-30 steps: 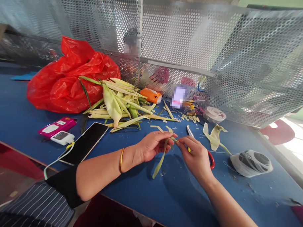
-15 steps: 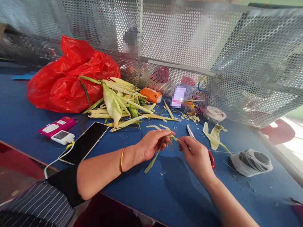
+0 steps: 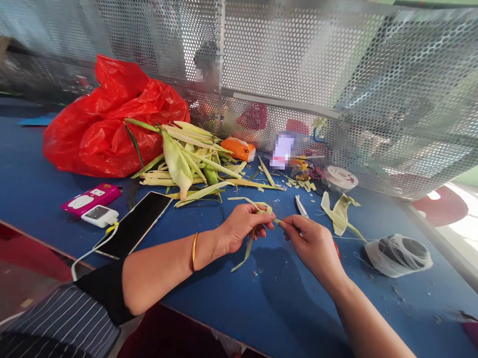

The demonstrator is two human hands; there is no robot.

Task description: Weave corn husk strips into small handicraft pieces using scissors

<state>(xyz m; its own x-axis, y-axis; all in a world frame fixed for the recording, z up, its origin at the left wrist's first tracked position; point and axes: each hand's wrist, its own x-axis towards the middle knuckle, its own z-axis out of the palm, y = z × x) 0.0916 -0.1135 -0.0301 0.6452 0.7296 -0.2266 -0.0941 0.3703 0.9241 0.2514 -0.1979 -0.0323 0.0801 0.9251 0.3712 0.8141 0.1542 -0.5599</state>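
Between my hands is a small piece made of pale green corn husk strips (image 3: 263, 207), with one long strip hanging below. My left hand (image 3: 244, 226) pinches its strips between thumb and fingers. On the other side, my right hand (image 3: 305, 241) is closed on the stem-like end of the same piece. Scissors (image 3: 301, 207) lie on the table just behind my right hand, their red handle mostly covered by it. A loose torn husk (image 3: 339, 216) rests to the right. The husk pile (image 3: 180, 169) lies beyond my left hand.
A red plastic bag (image 3: 115, 127) stands behind the phone (image 3: 137, 222) and a magenta power bank (image 3: 91, 199). At right sits a thread spool (image 3: 397, 255) in clear wrap; a tape roll (image 3: 340, 178) and an orange tissue pack (image 3: 238, 148) are near the perforated metal screen (image 3: 282, 60).
My left hand has turned slightly and its fingers have shifted on the husk strips. The hanging strip has swung a little to the right. My right hand keeps its hold, nearly in place.
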